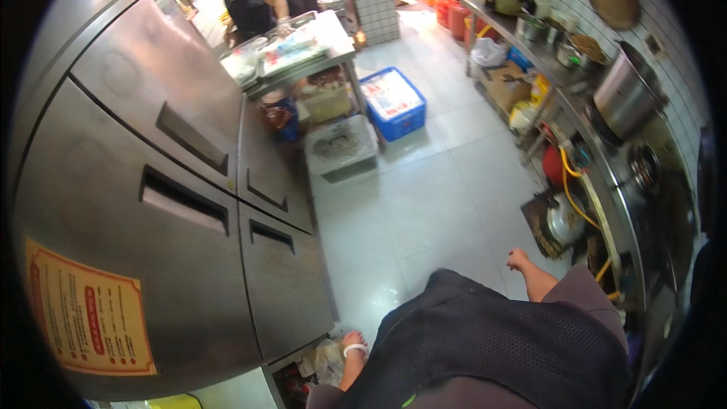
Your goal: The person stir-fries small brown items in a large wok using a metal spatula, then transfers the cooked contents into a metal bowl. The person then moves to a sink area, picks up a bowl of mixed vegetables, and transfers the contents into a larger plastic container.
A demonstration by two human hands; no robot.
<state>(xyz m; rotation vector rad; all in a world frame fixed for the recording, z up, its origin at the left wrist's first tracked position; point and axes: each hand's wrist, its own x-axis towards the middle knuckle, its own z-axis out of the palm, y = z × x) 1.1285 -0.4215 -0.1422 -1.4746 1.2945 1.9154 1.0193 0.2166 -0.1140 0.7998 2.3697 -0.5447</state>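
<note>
My left hand [354, 338] hangs low beside the steel refrigerator, with a white band [355, 349] round the wrist. Its fingers look loosely curled, with nothing visible in them. Close by it is a clear plastic bag [328, 363] on a low shelf. My right hand [518, 259] hangs out in front on the right, fingers curled in and holding nothing. It is nearest to a silver pot [566, 218] standing on the floor under the counter. Neither hand touches anything that I can see.
Tall steel refrigerator doors [151, 204] line the left. Ahead stand a grey lidded bin [341, 148], a blue crate [401, 127] and a table with trays [295, 45], where another person [254, 4] works. Along the right runs a steel counter [560, 68] with a tall pot [628, 91] and a yellow hose [583, 212] below.
</note>
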